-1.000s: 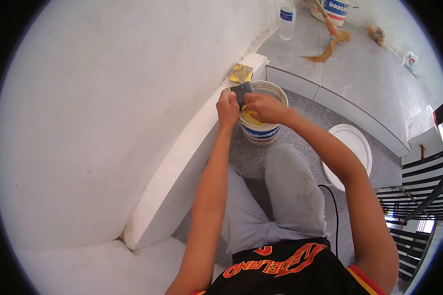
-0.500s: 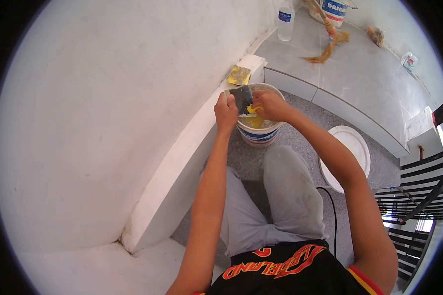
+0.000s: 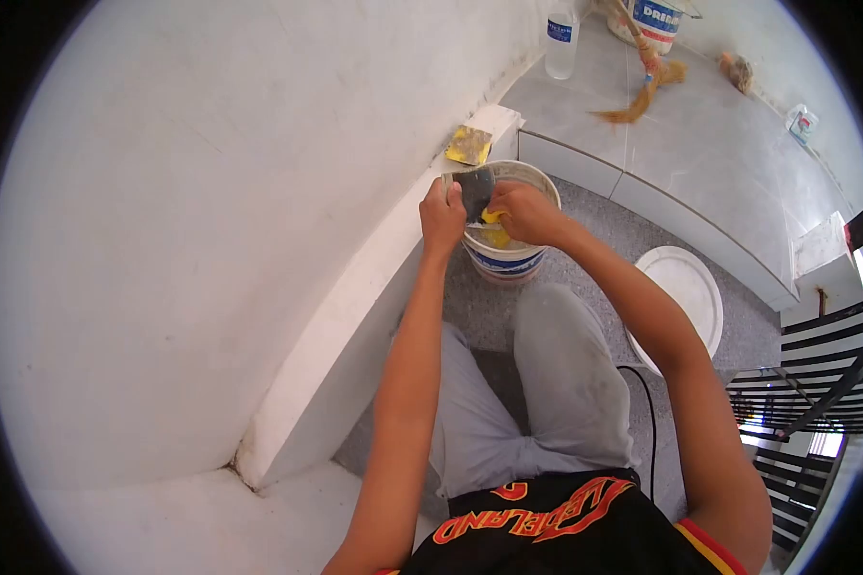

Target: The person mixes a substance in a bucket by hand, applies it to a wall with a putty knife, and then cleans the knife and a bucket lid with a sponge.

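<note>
My left hand (image 3: 442,217) is closed on the left edge of a dark, flat scraper plate (image 3: 474,191), thumb on its face. My right hand (image 3: 529,213) is closed around a yellow-handled scraper (image 3: 493,216), its thin pale edge by the lower part of the dark plate. Both tools are held over a white bucket (image 3: 505,263) with a blue band, which stands on the floor between the ledge and my knees. Something yellow shows inside the bucket, partly hidden by my hands. A yellow, smeared square pad (image 3: 469,145) lies on the ledge just beyond.
A white ledge (image 3: 328,316) runs along the wall on the left. A round white lid (image 3: 686,297) lies on the right. On the tiled step (image 3: 738,163) are a bottle (image 3: 560,48), a straw broom (image 3: 642,91) and another bucket (image 3: 654,21). Black railings (image 3: 815,383) stand at the right.
Both hands hold the same tools over the bucket, with only a slight shift of the dark plate and the right hand. The whole view has moved slightly.
</note>
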`<action>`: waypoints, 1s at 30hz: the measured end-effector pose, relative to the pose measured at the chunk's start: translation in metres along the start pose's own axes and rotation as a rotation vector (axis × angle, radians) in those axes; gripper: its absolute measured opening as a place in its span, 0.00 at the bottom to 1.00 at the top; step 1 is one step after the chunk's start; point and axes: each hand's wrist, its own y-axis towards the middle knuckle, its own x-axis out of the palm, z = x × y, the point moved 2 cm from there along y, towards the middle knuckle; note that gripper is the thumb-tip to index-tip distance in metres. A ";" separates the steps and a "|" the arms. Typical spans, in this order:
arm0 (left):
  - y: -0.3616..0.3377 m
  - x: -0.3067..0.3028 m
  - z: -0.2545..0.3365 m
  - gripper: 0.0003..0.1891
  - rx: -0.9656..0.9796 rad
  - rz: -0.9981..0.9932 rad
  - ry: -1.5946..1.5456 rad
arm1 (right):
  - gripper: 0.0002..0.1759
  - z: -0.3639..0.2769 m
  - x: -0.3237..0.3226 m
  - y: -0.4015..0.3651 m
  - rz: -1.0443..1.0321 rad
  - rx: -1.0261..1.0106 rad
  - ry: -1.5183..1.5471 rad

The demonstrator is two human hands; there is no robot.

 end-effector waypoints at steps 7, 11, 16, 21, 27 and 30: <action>-0.001 0.002 -0.004 0.11 0.025 0.005 -0.027 | 0.12 0.005 0.001 0.026 0.489 0.153 0.102; 0.000 0.000 -0.007 0.12 0.068 0.014 -0.022 | 0.12 -0.003 0.012 0.017 0.369 0.099 0.172; 0.002 -0.003 0.004 0.11 0.034 -0.029 -0.008 | 0.10 -0.006 -0.001 -0.007 0.113 0.010 0.121; 0.003 -0.002 0.003 0.11 0.052 -0.040 0.025 | 0.10 0.001 -0.020 0.012 0.400 0.185 0.085; 0.005 -0.003 -0.002 0.11 0.053 -0.019 -0.030 | 0.11 0.003 0.012 0.021 0.423 0.248 0.070; 0.005 -0.002 -0.003 0.12 0.032 -0.113 0.008 | 0.09 0.004 0.005 0.009 0.262 0.171 0.124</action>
